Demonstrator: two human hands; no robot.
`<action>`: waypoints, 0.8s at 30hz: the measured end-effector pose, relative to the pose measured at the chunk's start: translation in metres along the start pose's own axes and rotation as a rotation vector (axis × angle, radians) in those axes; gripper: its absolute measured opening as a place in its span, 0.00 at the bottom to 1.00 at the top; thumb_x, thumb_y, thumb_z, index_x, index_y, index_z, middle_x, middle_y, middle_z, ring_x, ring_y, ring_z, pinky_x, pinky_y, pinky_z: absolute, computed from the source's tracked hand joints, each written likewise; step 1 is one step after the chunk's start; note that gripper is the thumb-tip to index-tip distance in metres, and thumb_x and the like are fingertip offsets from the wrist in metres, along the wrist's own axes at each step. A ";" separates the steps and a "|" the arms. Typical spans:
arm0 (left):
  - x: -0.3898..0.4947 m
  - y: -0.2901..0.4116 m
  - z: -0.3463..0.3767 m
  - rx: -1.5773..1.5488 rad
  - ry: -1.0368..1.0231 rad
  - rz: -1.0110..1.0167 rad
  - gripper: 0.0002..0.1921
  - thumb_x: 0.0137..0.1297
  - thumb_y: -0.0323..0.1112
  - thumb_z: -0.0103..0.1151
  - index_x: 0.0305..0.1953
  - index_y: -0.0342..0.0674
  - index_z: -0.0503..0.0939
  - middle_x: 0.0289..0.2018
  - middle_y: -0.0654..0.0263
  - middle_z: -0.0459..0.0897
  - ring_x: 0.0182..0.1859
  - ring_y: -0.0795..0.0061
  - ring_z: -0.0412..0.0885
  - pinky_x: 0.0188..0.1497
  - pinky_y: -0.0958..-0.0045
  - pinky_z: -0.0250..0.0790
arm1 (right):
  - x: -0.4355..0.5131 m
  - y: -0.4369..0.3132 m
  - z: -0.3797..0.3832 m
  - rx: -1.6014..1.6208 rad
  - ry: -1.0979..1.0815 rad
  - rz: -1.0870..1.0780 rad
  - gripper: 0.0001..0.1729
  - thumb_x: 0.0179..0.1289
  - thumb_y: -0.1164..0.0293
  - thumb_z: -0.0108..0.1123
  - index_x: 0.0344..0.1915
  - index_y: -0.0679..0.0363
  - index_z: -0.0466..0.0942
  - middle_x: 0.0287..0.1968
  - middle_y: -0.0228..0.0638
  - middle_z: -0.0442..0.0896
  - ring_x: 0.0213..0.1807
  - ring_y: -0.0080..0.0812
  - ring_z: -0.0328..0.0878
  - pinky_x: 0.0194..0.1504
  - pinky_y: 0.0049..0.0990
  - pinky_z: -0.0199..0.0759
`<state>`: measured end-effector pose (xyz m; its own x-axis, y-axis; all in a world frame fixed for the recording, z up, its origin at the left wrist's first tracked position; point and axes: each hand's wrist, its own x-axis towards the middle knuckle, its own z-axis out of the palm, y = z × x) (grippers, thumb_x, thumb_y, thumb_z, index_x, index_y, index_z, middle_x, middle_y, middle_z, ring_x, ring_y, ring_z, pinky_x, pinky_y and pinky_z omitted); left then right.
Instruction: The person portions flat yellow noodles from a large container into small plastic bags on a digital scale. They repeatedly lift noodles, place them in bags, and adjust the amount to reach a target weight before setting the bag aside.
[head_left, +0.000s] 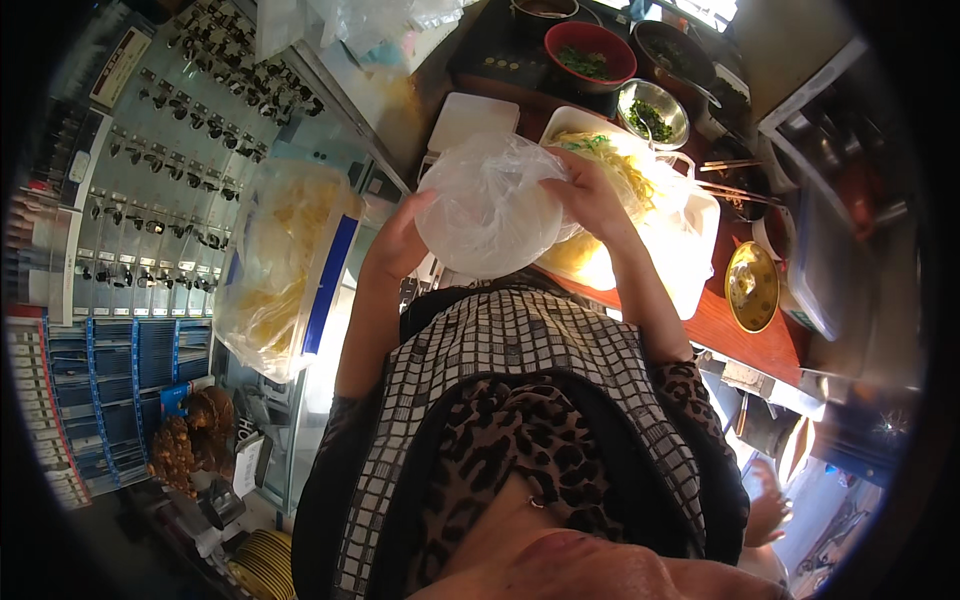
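Both of my hands hold a round bowl wrapped in a clear plastic bag (491, 214) in front of my chest. My left hand (397, 232) grips its left side. On the opposite side my right hand (589, 195) has its thumb and fingers on the bag near the rim. What the bowl contains cannot be made out through the crumpled film. Just beyond my right hand, a white plastic tub (568, 118) holds yellow noodles in a bag. A second tub (345, 259) with bagged yellow noodles rests on the glass display case to my left.
Chopped greens fill a red bowl (624, 46) and a steel bowl (681, 112) with a spoon. Chopsticks (735, 191) stick out over a dark bowl. A yellow bowl (752, 289) sits on the red-brown counter (757, 345). Another person's hand (766, 502) shows at lower right.
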<state>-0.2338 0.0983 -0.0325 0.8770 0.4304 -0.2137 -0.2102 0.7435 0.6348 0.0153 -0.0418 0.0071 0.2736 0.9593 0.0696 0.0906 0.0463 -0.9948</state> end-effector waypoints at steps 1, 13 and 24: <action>-0.001 -0.004 0.000 -0.014 -0.028 -0.007 0.27 0.71 0.40 0.50 0.67 0.34 0.65 0.60 0.59 0.75 0.61 0.66 0.74 0.65 0.63 0.65 | -0.001 -0.001 -0.001 -0.008 0.052 0.083 0.21 0.64 0.76 0.59 0.57 0.64 0.76 0.43 0.33 0.85 0.42 0.22 0.81 0.44 0.23 0.76; 0.054 -0.022 -0.036 -0.189 0.217 0.202 0.20 0.70 0.36 0.44 0.58 0.33 0.71 0.57 0.54 0.76 0.61 0.62 0.74 0.64 0.59 0.68 | -0.006 0.014 -0.028 0.487 0.370 0.158 0.15 0.67 0.72 0.60 0.53 0.62 0.75 0.41 0.33 0.84 0.36 0.20 0.79 0.39 0.19 0.74; 0.147 -0.006 -0.029 0.457 0.776 0.186 0.25 0.72 0.47 0.55 0.60 0.36 0.68 0.56 0.60 0.73 0.58 0.70 0.71 0.60 0.69 0.63 | -0.070 0.001 -0.089 -0.728 0.593 0.156 0.10 0.64 0.69 0.63 0.44 0.60 0.84 0.38 0.35 0.87 0.40 0.22 0.82 0.42 0.24 0.75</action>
<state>-0.1166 0.1721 -0.0891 0.2757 0.8686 -0.4118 0.0173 0.4238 0.9056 0.0817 -0.1340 0.0074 0.7564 0.6330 0.1652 0.5314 -0.4473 -0.7194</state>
